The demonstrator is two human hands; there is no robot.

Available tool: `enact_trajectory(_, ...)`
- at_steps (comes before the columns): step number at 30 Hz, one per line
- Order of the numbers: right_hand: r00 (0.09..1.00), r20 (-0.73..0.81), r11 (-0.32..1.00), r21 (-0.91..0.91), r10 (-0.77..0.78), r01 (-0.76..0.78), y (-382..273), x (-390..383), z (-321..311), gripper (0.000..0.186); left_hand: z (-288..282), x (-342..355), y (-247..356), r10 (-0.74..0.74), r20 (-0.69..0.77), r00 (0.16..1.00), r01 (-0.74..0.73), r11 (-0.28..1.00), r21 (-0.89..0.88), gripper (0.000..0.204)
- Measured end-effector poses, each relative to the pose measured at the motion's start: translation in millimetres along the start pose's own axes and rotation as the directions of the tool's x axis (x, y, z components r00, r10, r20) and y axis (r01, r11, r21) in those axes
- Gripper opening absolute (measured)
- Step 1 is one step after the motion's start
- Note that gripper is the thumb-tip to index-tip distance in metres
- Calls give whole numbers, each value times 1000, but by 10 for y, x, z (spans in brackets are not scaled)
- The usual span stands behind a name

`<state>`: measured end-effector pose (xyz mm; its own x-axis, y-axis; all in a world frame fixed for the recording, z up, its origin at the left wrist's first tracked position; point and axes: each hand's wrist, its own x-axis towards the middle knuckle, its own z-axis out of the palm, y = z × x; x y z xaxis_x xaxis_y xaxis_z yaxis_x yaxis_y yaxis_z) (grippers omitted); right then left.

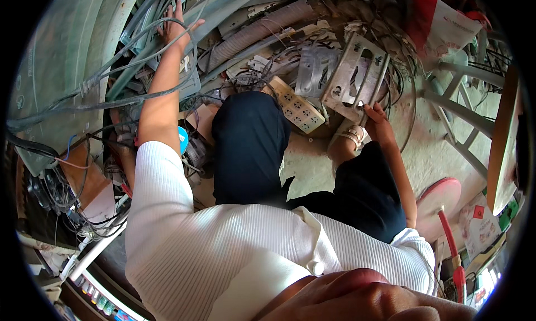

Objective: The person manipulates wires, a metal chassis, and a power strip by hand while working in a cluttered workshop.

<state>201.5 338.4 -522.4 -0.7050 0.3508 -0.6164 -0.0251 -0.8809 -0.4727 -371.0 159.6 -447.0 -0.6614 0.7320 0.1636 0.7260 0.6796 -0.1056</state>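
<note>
My left hand (pixel 176 35) reaches to the far left, its fingers spread over a heap of cables and grey plastic parts. A grey cable (pixel 106 104) crosses that forearm, and another loops around near the wrist. I see nothing gripped in that hand. My right hand (pixel 381 124) pinches the near edge of a slotted metal bracket plate (pixel 347 64), which is tilted above the heap. Beside the plate lies a second shiny metal plate (pixel 314 70), partly covered. A beige power strip (pixel 298 106) with several sockets rests between my knees.
A corrugated hose (pixel 262 30) and tangled wires fill the far side. At the left stands a large greenish panel (pixel 61 70). To the right are a metal-legged stool frame (pixel 463 111), a red-and-white bag (pixel 444 28) and a round red-rimmed seat (pixel 438 201).
</note>
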Motion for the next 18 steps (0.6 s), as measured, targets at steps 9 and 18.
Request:
enact_trajectory(9,991,-132,999,38,6,-1,280,200,97,12,21,91,1410,479,-163,863,-505,834,-223,37)
enact_trajectory(18,992,-107,997,-14,70,-71,538,313,-18,17,832,401,3283,637,-262,725,-687,644,-338,45)
